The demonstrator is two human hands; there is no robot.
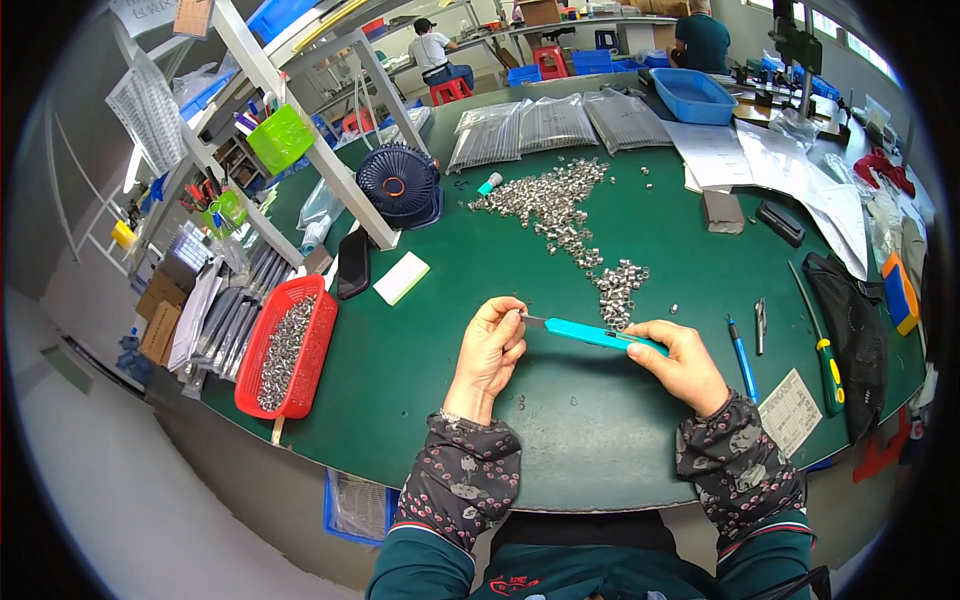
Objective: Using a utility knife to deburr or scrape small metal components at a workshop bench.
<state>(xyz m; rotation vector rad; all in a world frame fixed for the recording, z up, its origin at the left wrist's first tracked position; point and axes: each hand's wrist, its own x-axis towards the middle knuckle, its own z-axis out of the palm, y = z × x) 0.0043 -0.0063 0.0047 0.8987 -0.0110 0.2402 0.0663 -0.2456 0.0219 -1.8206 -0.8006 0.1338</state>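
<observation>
In my right hand (682,362) is a teal utility knife (590,333), held by its handle with the blade pointing left. The fingers of my left hand (488,352) are pinched together at the blade's tip; whatever sits between them is too small to make out. Just beyond the knife lies a loose pile of small silver metal rings (622,285). It trails back into a larger heap of the same metal parts (550,205). A red plastic basket (322,345) on the left holds many small metal pieces.
Left of the heap stand a dark fan (399,185) and a black phone (353,264). Bagged rods (557,123) and a blue tray (692,95) lie at the back. To the right are a blue pen (741,358), a screwdriver (830,375) and a paper slip (791,412).
</observation>
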